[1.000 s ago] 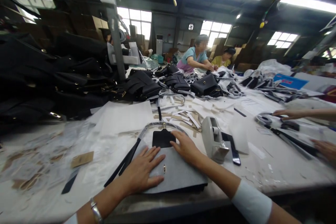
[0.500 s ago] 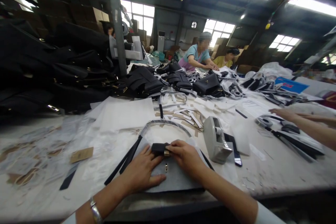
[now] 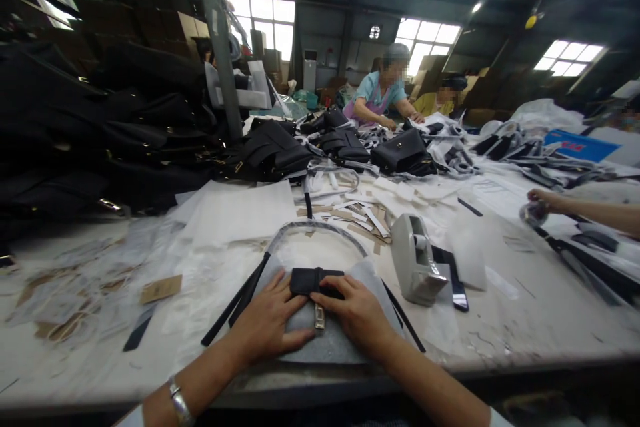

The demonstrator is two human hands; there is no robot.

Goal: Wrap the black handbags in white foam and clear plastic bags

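In front of me lies a handbag (image 3: pixel 313 351), its body covered with a pale grey sheet. Its arched handle (image 3: pixel 325 227) is wrapped in clear film, and black straps extend on either side. A black closure strap (image 3: pixel 303 280) crosses the upper middle, and its tab ends in a gold metal clasp (image 3: pixel 319 317) lying against the sheet. My left hand (image 3: pixel 267 313) rests flat on the bag's left part, fingers spread, fingertips at the strap. Thumb and bent fingers of my right hand (image 3: pixel 353 310) grip the closure strap just above the clasp.
A tape dispenser (image 3: pixel 416 260) and a dark phone (image 3: pixel 457 287) stand right of the bag. Paper tags (image 3: pixel 161 288) lie left, white sheets (image 3: pixel 245 210) beyond. Black bags (image 3: pixel 273 150) are piled behind. A co-worker's hand (image 3: pixel 547 200) is at the right; other people work farther back.
The strap's tab, lifted in my right fingers before, now lies down with its clasp over the small gold fitting. My left hand has barely moved. The view has shifted slightly.
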